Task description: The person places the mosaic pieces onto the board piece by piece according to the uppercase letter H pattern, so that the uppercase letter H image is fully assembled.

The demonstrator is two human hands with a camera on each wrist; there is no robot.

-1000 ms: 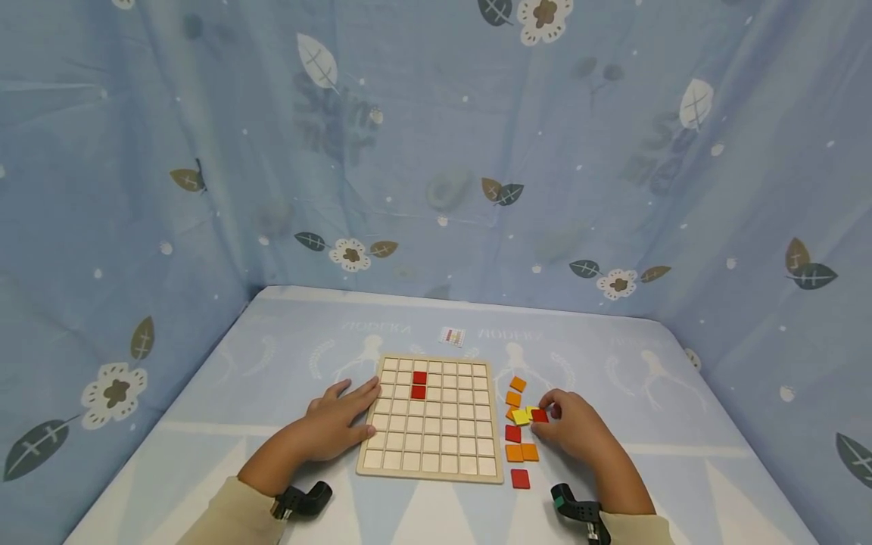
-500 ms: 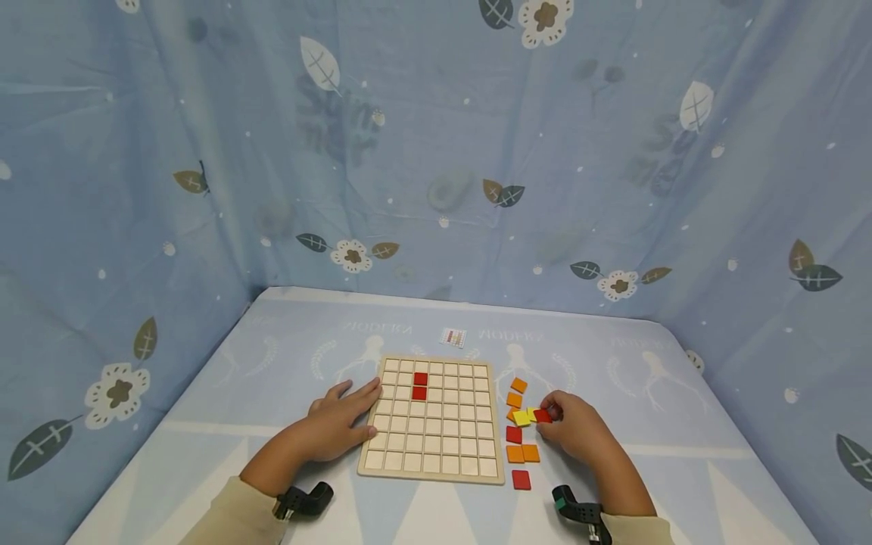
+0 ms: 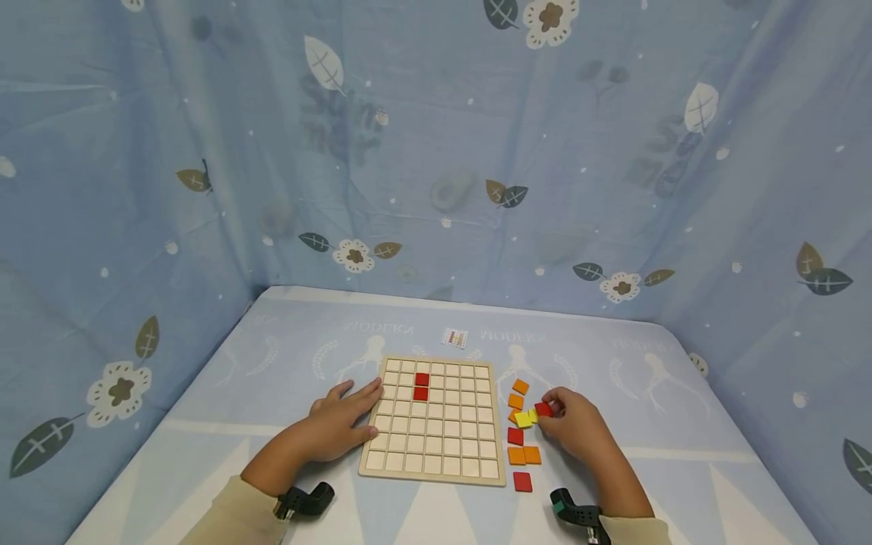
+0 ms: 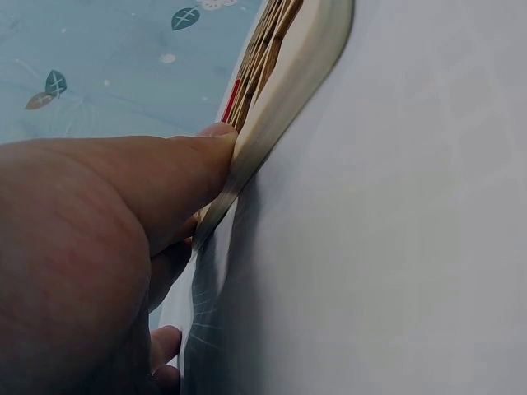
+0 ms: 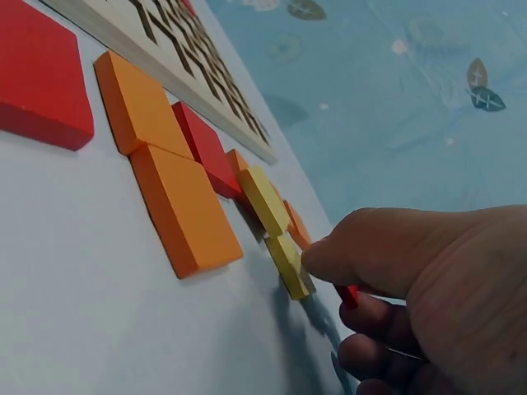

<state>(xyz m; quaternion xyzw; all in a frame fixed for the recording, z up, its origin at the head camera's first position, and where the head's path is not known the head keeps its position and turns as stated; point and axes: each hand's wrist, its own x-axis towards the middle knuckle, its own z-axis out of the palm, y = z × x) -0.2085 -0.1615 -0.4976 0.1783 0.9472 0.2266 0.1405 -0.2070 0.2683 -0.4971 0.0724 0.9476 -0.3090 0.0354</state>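
My right hand (image 3: 574,421) pinches a red square tile (image 3: 543,409) between thumb and fingers, right beside two yellow tiles (image 3: 523,420). Only a sliver of that red tile (image 5: 347,295) shows in the right wrist view, as the thumb covers most of it. At the left edge of a wooden grid board (image 3: 396,475) rests my left hand (image 3: 335,425), its fingers extended and touching the frame. Two red tiles (image 3: 421,386) lie in the grid, one above the other, in the board's upper part.
Several orange tiles (image 3: 516,456), with further red tiles (image 3: 522,482) among them, lie in a loose column right of the board. A small printed card (image 3: 455,338) lies behind the board. A blue patterned curtain (image 3: 443,151) hangs around the table's back and sides.
The red tile in my right hand has turned and shifted slightly away from me, off the yellow tiles. My left hand keeps its place on the board.
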